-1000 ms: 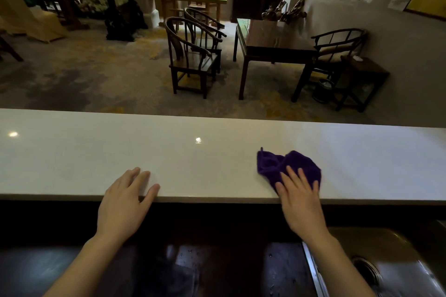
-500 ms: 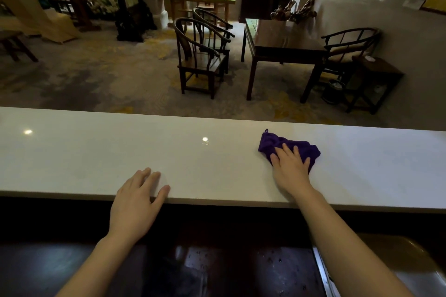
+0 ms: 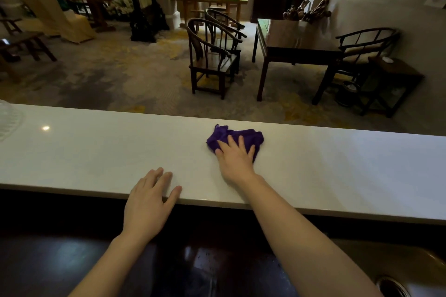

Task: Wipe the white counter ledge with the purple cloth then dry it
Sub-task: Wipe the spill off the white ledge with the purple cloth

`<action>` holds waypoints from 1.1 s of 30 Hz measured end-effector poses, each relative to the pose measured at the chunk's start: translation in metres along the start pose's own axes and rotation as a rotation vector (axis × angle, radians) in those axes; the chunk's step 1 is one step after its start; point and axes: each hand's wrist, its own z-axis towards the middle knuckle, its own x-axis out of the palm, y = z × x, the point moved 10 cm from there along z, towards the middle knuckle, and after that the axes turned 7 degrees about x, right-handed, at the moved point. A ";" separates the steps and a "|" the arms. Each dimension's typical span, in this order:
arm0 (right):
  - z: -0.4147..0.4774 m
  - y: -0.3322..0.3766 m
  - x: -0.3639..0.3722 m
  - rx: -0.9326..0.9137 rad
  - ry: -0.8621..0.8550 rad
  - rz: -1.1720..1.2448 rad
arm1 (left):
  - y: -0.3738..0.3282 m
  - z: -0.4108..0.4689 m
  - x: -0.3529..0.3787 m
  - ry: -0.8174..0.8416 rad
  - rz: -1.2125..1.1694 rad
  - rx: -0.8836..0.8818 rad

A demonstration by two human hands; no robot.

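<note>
While the crumpled purple cloth [image 3: 235, 140] sits mid-ledge toward the far edge, right hand [image 3: 235, 158] lies flat on its near side, fingers spread, pressing not gripping. Long white stone counter ledge [image 3: 96, 154] runs left-right, so I'd expect strokes along that axis. Left hand [image 3: 150, 198] rests open on the near edge, bracing, well left of cloth.

Long white stone-like counter ledge [image 3: 96, 152]: smooth, glossy, light glints. Crumpled purple cloth [image 3: 224, 136]: soft, matt, nubby. Dark wooden round-backed chairs [image 3: 212, 55]: polished.
</note>
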 end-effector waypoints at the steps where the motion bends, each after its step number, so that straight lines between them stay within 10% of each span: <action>1: -0.004 0.011 0.006 -0.045 0.010 0.003 | -0.001 0.000 0.000 0.000 0.000 0.003; 14: -0.112 0.037 0.025 -0.430 -0.031 -0.088 | -0.001 -0.004 0.004 0.011 0.001 0.004; 33: -0.133 -0.096 -0.029 -0.030 -0.151 -0.188 | 0.000 -0.006 0.004 0.010 -0.021 0.025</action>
